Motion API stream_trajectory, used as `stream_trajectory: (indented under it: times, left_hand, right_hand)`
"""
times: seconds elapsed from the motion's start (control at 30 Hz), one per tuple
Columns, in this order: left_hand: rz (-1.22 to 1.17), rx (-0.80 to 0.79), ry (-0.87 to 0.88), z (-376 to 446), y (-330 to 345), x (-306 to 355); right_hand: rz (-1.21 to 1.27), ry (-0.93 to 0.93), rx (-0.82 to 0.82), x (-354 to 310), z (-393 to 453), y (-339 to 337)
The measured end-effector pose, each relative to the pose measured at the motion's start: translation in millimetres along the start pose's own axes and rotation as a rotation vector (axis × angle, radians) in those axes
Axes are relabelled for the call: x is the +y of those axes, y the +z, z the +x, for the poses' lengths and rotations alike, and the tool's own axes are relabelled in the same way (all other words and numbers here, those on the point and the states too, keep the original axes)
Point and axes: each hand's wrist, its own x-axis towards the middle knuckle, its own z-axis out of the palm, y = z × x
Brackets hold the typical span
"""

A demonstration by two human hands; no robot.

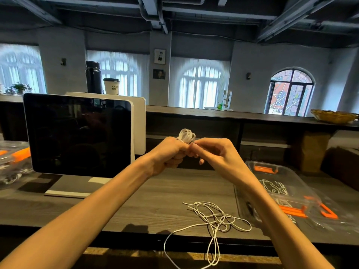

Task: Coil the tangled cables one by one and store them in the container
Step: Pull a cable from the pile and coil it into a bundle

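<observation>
At centre frame the left hand (171, 154) grips a coiled white cable (186, 135), fingers curled round it; the right hand (215, 152) pinches the coil's side; a loose tangled cable (215, 220) lies lower centre on the table (147, 200); the clear container (279, 189) sits lower right.

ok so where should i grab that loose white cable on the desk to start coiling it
Pinch the two free ends at the far left of the loose white cable, coming from above. They lie clear of the knot of crossed loops, and a long loop hangs over the desk edge.
</observation>
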Motion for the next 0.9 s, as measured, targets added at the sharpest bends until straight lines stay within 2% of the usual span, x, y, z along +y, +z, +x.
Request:
stream_trajectory:
  times: [0.1, 0.23, 0.33, 0.43, 0.53, 0.63, 0.7, 0.9]
  left_hand:
    - [0.323, 0.227, 0.097, 5.3, 7.1, -5.6]
    - [0.598, 0.333, 0.214, 6.8, 12.6, -15.9]
    - [0.708, 0.371, 0.31, 7.1, 13.6, -20.1]
    - [0.898, 0.42, 0.461, 9.4, 9.7, -25.6]
    - [1.054, 0.348, 0.543, 8.3, 5.1, -29.7]
    - [0.953, 0.247, 0.577, 2.9, 2.9, -31.1]
    - [0.835, 0.18, 0.539, 0.9, 1.2, -31.2]
    - [0.347, 0.018, 0.396, -0.8, 2.9, -25.6]
  right_hand:
    - [-0.084, 0.105, -0.08, 3.2, 2.6, -0.6]
    - [-0.147, 0.297, -0.055, 3.6, 9.1, 2.9]
    - [0.036, 0.482, -0.033, 3.0, 12.0, 3.6]
    - [0.204, 0.578, -0.026, -1.2, 10.4, 2.1]
    - [0.365, 0.638, -0.01, -4.1, 8.2, 0.9]
    - [0.453, 0.643, 0.019, -5.0, 7.5, -0.2]
    - [0.522, 0.646, 0.052, -3.5, 7.0, 1.4]
    - [0.703, 0.631, 0.187, -2.5, 4.8, 10.2]
